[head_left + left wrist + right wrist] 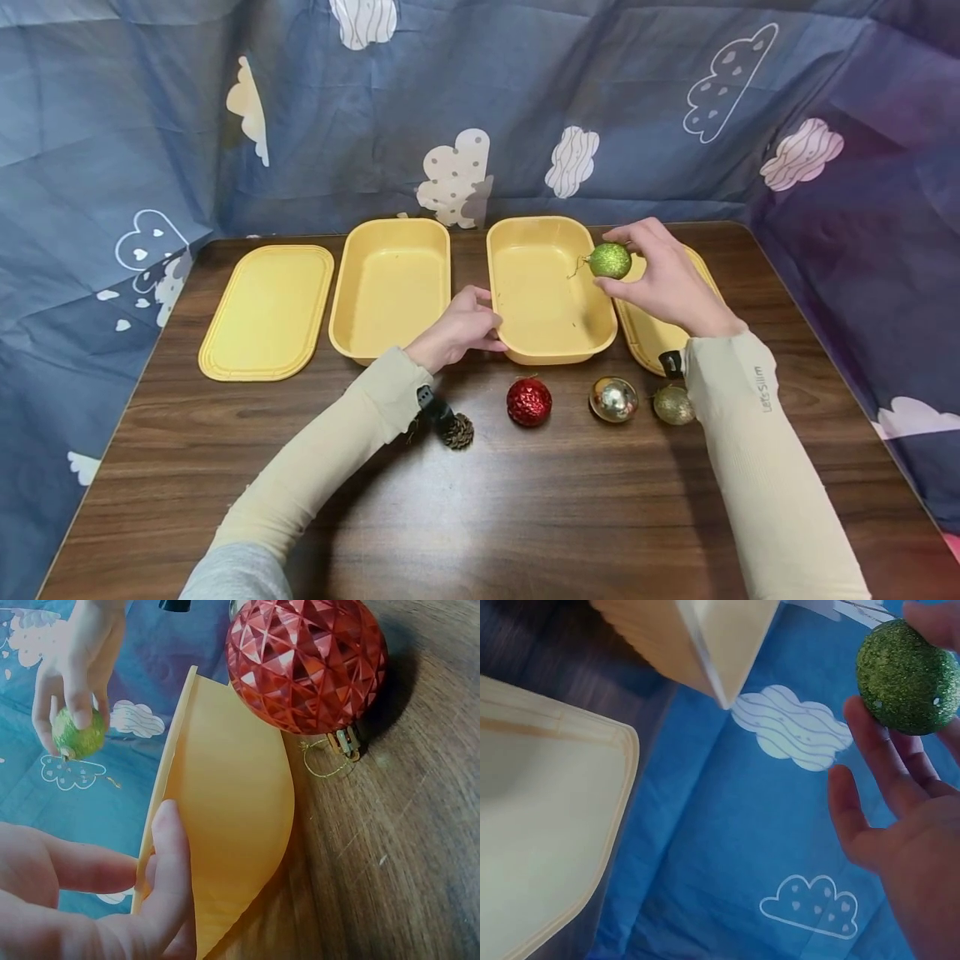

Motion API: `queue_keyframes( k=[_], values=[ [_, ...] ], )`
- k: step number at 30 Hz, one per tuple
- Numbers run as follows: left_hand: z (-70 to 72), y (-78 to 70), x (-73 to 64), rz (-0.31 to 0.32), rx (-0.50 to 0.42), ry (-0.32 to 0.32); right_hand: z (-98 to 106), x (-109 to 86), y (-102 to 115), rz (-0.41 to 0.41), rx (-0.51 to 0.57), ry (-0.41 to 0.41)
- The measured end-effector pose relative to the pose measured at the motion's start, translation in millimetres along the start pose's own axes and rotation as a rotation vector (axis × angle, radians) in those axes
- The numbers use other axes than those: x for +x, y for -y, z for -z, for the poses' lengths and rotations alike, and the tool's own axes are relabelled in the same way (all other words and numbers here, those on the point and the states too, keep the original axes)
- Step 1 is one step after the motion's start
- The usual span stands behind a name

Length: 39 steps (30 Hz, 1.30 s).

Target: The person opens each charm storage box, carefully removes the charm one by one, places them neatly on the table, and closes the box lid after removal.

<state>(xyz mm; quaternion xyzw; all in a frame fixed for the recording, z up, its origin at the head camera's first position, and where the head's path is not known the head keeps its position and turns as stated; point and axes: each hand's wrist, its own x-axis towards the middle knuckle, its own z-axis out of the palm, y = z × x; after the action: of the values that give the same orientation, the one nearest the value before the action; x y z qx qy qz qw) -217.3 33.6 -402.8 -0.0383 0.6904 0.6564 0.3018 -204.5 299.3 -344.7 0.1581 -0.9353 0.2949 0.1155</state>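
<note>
My right hand (660,279) holds a green glitter Christmas bauble (610,261) between thumb and fingers, raised beside the right edge of the right yellow container (551,357). A thin string loop trails from the bauble's cap. Fingers and thumb of my left hand (467,321) pinch that same container's rim at its near left corner; the left wrist view shows the yellow wall (232,772) between them. In front of the container sits a red faceted bauble (529,402), large in the left wrist view. Some of the right fingers are cut off in the right wrist view.
A second yellow container (352,271) stands left of the first. Yellow lids lie at far left (266,312) and far right (651,333), the latter partly under my right hand. Nearer are a shiny gold bauble (613,400), a glitter gold bauble (674,405) and a pinecone (457,432).
</note>
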Motion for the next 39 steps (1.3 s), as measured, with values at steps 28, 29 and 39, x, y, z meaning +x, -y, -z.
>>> queue_keyframes(
  k=[28, 29, 39],
  values=[
    [0.8, -0.7, -1.0, 0.002, 0.023, 0.009, 37.7, -88.4, -9.9, -0.237, 0.091, -0.079],
    [0.9, -0.3, -0.5, 0.001, 0.021, 0.008, 38.9, -91.3, -10.8, -0.245, 0.092, -0.079],
    [-0.1, 1.1, 0.4, 0.000, 0.004, 0.003, 47.7, -118.9, -25.5, -0.304, 0.082, -0.062]
  ],
)
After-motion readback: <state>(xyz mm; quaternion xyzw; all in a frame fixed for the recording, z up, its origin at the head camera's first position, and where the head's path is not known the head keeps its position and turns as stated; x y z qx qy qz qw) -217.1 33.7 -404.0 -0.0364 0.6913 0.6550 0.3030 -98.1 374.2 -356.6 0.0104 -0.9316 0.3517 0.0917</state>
